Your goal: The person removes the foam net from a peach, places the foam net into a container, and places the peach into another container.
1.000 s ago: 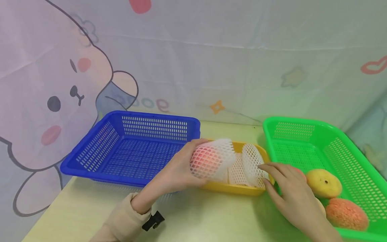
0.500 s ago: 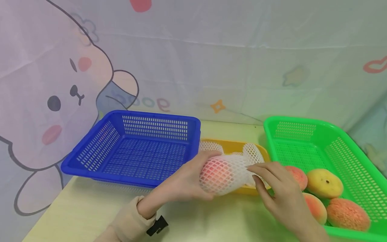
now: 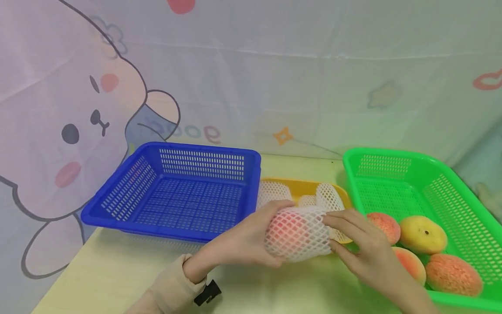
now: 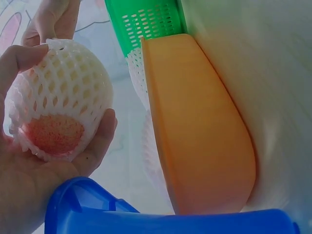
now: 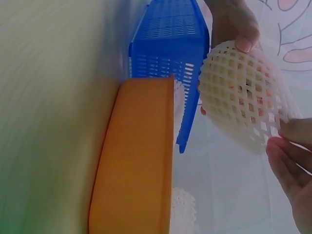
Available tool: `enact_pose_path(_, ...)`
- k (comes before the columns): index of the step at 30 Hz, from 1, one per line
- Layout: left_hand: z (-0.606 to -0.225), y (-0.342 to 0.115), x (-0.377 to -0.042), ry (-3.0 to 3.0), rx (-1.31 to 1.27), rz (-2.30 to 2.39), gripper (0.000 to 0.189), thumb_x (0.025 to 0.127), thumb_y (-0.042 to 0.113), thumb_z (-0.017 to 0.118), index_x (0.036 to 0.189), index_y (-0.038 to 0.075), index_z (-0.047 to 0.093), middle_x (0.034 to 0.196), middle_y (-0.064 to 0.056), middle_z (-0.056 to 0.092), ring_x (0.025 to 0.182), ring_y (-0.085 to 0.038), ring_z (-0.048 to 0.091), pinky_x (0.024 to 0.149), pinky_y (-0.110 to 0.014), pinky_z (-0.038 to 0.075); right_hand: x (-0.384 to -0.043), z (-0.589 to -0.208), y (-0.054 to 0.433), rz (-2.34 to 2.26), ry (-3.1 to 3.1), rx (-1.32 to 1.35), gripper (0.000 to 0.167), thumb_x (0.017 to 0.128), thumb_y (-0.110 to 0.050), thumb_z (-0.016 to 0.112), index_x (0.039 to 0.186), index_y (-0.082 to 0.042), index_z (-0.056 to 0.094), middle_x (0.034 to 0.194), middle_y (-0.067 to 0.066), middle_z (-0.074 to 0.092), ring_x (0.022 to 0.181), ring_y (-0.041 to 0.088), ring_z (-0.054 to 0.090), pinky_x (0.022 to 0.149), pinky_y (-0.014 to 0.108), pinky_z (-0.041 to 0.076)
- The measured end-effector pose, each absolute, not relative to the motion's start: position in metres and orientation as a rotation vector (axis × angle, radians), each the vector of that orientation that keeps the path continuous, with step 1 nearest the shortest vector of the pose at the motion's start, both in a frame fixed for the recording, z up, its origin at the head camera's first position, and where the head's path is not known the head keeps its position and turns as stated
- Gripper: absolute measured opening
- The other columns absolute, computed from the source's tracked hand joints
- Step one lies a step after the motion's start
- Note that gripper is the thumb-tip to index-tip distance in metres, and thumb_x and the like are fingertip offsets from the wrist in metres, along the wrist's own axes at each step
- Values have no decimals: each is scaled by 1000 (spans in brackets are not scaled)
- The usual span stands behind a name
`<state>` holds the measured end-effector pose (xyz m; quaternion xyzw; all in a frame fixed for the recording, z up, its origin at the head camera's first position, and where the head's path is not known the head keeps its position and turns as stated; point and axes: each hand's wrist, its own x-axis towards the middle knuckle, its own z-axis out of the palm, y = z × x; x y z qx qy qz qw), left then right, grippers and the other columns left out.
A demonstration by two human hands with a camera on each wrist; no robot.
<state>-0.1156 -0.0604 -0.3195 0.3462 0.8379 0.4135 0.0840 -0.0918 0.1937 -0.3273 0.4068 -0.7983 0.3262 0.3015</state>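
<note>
A red-and-yellow fruit (image 4: pixel 53 134) that looks like a peach sits inside a white foam net sleeve (image 3: pixel 313 235). My left hand (image 3: pixel 252 237) grips the fruit through the net, thumb and fingers curled round its left end. At the other end my right hand (image 3: pixel 362 246) pinches the net's edge between thumb and fingers, as the right wrist view also shows. Both hands hold it in front of a yellow-orange basket (image 3: pixel 302 187), in which more foam nets (image 3: pixel 329 198) lie. In the left wrist view the fruit's red end shows at the sleeve's opening.
To the left stands a blue basket (image 3: pixel 168 233) with slotted walls. A green basket (image 3: pixel 419 157) on the right holds a yellow fruit (image 3: pixel 423 235), a reddish mango-like fruit (image 3: pixel 452 274) and two peach-like fruits (image 3: pixel 409 264). A printed cloth (image 3: pixel 251 87) hangs behind the table.
The netted fruit has come right and toward me, out from over the yellow-orange basket. My right hand, earlier at the loose nets, now pinches the sleeve's far end.
</note>
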Motion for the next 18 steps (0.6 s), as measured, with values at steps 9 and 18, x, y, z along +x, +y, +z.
enact_pose_path(9,-322,-58,-117,2442,1033,1271,101,64,9,84,147,14,27,137,-4,47,118,-14,52,98,-23,46,-92,-332,191,852,-2182,1179,47,96,-44,47,116,-4,61,117,7,61,113,3,53,95,4,40)
enact_pose_path(18,-320,-55,-111,2429,1042,1253,101,65,12,85,148,16,27,137,-3,48,119,-11,52,98,-22,46,-92,-338,188,773,-2196,1173,47,95,-46,45,116,-7,60,110,-1,59,98,6,56,90,4,42)
